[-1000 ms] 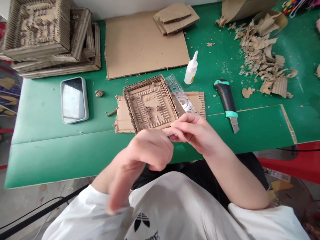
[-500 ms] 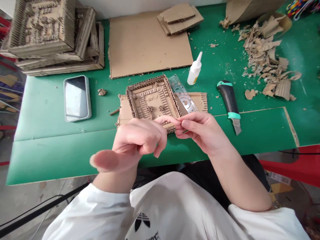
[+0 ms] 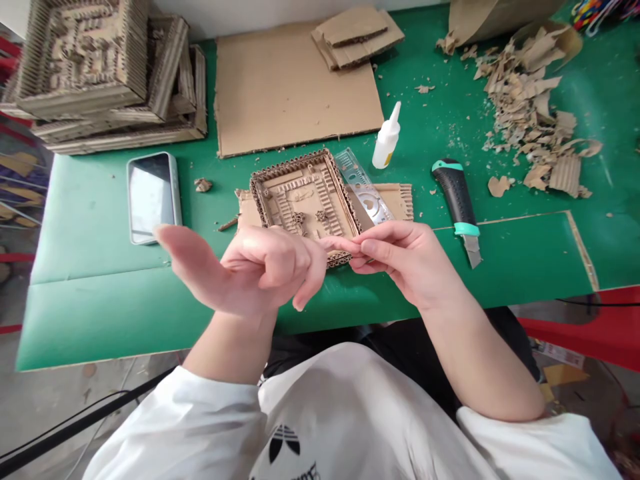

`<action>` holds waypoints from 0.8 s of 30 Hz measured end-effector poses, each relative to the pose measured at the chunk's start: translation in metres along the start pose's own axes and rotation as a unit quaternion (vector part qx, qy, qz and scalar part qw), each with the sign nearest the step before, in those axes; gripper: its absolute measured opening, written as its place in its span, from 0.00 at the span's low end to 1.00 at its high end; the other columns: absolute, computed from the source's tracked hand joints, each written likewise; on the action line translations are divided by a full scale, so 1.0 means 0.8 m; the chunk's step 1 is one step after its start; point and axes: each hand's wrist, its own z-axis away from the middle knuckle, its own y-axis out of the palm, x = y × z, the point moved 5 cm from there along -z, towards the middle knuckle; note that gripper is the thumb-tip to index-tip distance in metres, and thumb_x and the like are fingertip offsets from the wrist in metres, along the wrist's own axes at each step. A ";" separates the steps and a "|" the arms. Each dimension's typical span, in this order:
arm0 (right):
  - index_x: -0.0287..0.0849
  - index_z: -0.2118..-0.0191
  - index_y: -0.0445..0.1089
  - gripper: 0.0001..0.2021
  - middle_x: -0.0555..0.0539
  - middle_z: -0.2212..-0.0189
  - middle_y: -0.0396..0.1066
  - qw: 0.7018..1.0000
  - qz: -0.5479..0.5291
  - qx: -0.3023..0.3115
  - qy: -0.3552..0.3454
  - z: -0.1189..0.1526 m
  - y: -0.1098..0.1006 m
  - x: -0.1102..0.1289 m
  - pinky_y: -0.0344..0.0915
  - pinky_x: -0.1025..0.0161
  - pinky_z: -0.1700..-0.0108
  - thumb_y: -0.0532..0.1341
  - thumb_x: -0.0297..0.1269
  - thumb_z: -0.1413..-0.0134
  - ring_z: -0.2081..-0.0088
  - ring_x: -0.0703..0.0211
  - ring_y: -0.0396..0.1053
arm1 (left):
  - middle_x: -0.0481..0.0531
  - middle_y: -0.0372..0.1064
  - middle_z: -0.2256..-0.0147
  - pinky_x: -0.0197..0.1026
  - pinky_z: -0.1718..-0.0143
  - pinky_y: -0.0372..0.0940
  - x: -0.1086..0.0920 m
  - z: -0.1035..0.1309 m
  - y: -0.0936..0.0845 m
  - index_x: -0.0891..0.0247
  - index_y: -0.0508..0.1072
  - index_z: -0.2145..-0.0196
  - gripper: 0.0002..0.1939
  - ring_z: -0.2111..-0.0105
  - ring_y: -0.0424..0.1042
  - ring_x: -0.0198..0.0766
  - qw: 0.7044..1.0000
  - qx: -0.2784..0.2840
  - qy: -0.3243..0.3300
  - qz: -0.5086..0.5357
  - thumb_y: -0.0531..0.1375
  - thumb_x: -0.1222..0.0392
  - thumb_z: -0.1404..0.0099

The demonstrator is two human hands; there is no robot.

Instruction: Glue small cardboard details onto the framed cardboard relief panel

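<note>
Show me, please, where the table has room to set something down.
Bare table shows at front left, between the phone and the near edge; another patch lies right of the knife, nearer than the scraps. Crowded: the middle, with cardboard tray, ruler, glue bottle.

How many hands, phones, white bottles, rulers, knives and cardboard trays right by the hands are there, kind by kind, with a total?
Hands: 2, left hand and right hand
Cardboard tray: 1
Phone: 1
White bottle: 1
Ruler: 1
Knife: 1
Total: 7
</note>
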 end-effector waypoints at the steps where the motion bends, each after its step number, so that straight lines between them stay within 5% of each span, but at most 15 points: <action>1: 0.43 0.74 0.76 0.06 0.52 0.76 0.77 1.000 -0.001 0.001 -0.001 0.000 0.000 0.000 0.74 0.68 0.69 0.71 0.37 0.61 0.74 0.66 0.75 | 0.42 0.42 0.89 0.44 0.67 0.70 0.000 0.000 0.000 0.62 0.47 0.85 0.32 0.86 0.59 0.30 1.000 0.000 0.000 0.002 0.40 0.34 0.35; 8: 0.42 0.73 0.76 0.07 0.51 0.77 0.76 1.000 0.029 -0.007 -0.006 0.000 -0.001 0.000 0.74 0.68 0.69 0.70 0.38 0.60 0.74 0.67 0.74 | 0.42 0.41 0.90 0.43 0.73 0.69 0.004 0.001 0.001 0.62 0.46 0.86 0.33 0.88 0.58 0.32 0.999 -0.034 -0.023 -0.010 0.41 0.32 0.37; 24: 0.41 0.76 0.74 0.08 0.52 0.80 0.74 1.000 -0.003 -0.007 0.022 -0.004 -0.001 -0.005 0.73 0.68 0.71 0.71 0.38 0.63 0.76 0.67 0.72 | 0.44 0.44 0.89 0.36 0.85 0.55 0.004 0.005 0.010 0.61 0.47 0.83 0.32 0.89 0.54 0.31 0.996 0.026 -0.005 -0.088 0.39 0.30 0.38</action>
